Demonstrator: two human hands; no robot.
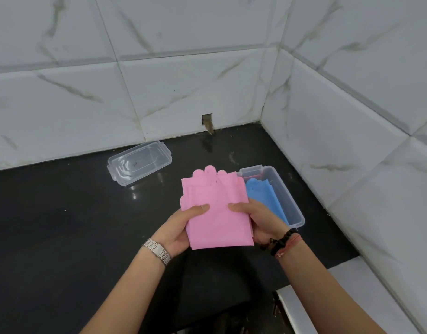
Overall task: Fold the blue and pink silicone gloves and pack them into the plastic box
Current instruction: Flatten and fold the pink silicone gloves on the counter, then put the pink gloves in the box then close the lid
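The pink gloves [214,213], folded flat, are held above the black tabletop [63,225], just left of the plastic box [293,208]. The left hand [181,227] and right hand [258,220] each have a closed grip on them, thumb on top, fingers beneath. The blue gloves [263,196] lie inside the box. The clear lid [139,162] rests near the tiled wall [183,80].

left wrist: silver metal link watch [157,250]
right wrist: black bead bracelet [283,241], next to it a red-orange thread band [290,246]
forearms: bare, no sleeves in view
hands: bare, no rings visible
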